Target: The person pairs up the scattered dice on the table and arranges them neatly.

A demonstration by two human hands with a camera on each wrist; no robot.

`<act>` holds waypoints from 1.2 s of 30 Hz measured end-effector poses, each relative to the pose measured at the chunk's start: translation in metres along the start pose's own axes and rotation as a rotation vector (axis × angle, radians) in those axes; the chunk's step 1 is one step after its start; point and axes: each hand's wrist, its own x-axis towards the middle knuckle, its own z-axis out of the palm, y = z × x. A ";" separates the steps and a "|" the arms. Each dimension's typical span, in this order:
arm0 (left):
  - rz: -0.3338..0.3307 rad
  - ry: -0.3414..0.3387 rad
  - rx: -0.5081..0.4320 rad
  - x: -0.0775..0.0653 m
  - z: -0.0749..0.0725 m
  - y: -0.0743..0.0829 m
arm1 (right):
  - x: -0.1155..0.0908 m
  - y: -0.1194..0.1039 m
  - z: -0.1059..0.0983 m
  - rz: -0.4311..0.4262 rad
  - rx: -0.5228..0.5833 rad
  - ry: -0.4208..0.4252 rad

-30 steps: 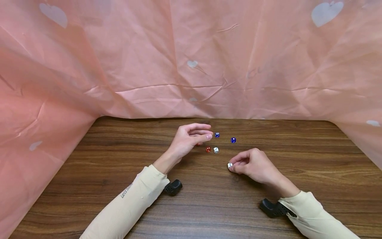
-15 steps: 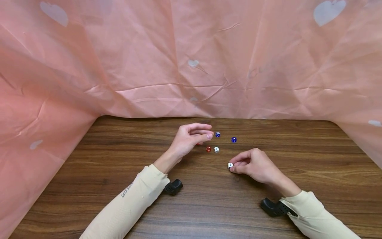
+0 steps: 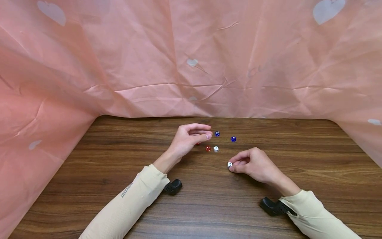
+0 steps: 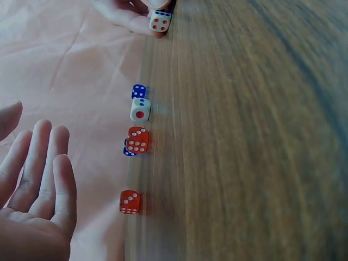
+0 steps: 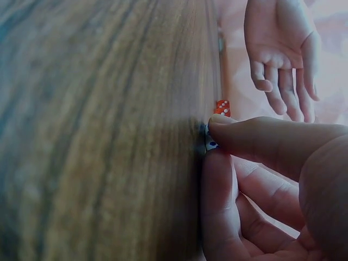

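In the head view my right hand (image 3: pixel 258 166) pinches a white die (image 3: pixel 229 164) between thumb and index finger, low over the wooden table. The left wrist view shows red and blue pips on this white die (image 4: pixel 160 22). My left hand (image 3: pixel 189 137) hovers with extended fingers and holds nothing. Beneath it, a red die (image 3: pixel 198 144) is mostly hidden. A second red die (image 3: pixel 208 148) sits close beside another white die (image 3: pixel 216 149). Just past the left fingertips lies a blue die (image 3: pixel 217 133), with another blue die (image 3: pixel 233 139) farther right.
A pink curtain (image 3: pixel 223 59) with pale hearts hangs behind the wooden table (image 3: pixel 191 212) and down both sides. Black devices sit at each wrist, the left device (image 3: pixel 173 187) and the right device (image 3: pixel 273 206), by the cream sleeves.
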 end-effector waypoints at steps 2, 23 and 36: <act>-0.003 0.002 -0.002 0.000 0.000 0.000 | 0.000 0.000 0.000 0.002 -0.003 0.001; -0.036 0.003 0.028 -0.001 0.004 -0.001 | -0.001 -0.001 0.001 -0.006 -0.016 0.015; -0.024 -0.011 0.110 -0.002 0.007 -0.004 | -0.001 0.000 0.000 -0.003 -0.018 0.015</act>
